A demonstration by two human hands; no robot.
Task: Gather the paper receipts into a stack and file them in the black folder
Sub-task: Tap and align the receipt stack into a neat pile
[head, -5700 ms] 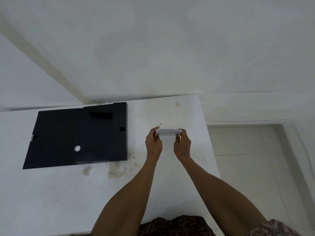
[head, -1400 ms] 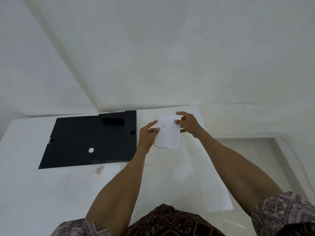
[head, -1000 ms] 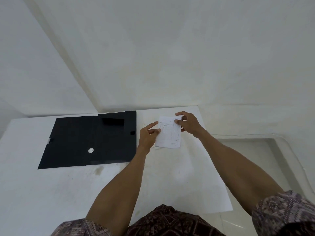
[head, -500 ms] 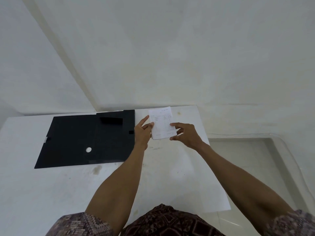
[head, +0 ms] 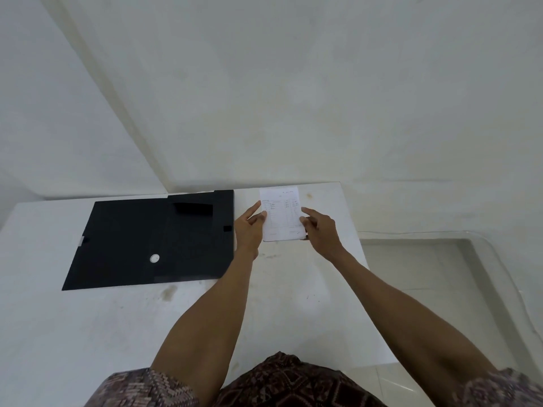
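Observation:
A white stack of paper receipts (head: 281,213) with faint printed lines is held upright above the table's far right part. My left hand (head: 249,229) pinches its left edge, index finger extended along the paper. My right hand (head: 318,229) grips its right edge and lower corner. The black folder (head: 152,240) lies flat and closed on the white table to the left of my left hand, with a small white round button on its cover and a tab at its left edge.
The white table (head: 117,324) has brownish stains near the folder's front edge. Its right edge drops to a tiled floor with a white raised curb (head: 482,259). White walls meet in a corner behind the table.
Both hands have tilted the receipt stack up off the table and shifted it slightly left; my right hand slid from the top corner down to the right edge.

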